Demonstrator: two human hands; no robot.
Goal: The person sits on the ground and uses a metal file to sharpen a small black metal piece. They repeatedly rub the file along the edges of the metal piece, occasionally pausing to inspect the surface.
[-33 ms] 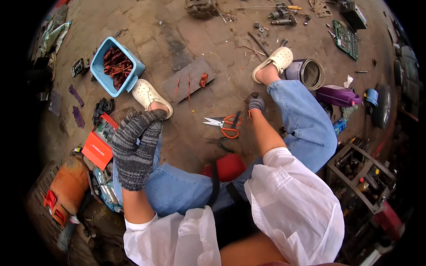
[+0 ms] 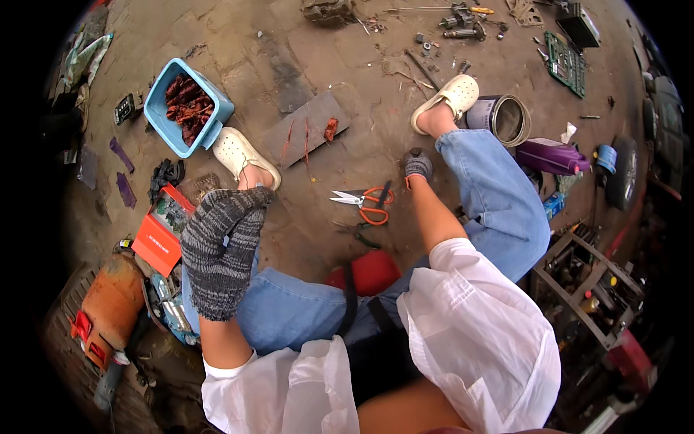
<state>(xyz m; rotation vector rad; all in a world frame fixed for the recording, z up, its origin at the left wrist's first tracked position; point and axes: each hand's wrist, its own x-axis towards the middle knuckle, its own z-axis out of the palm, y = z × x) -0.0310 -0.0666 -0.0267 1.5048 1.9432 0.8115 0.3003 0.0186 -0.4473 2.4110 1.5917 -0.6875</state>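
Note:
My left hand (image 2: 220,246) wears a grey knitted glove and hovers over my left knee with its back to the camera. Its fingers are stretched side by side toward my white clog (image 2: 242,153), and nothing shows in it. My right hand (image 2: 418,168), in a like glove, reaches down to the dirt floor beside my right shin. Its fingers are bunched and too small to read. Orange-handled scissors (image 2: 365,202) lie on the ground just left of that hand. A blue basket (image 2: 155,108) of reddish wire coils stands beyond my left foot.
A grey slab (image 2: 307,130) with red scraps lies between my feet. A metal can (image 2: 506,119), a purple bottle (image 2: 553,155) and a green circuit board (image 2: 565,64) are at the right. An orange box (image 2: 160,239) and an orange power tool (image 2: 108,307) are at the left. I sit on a red stool (image 2: 369,271).

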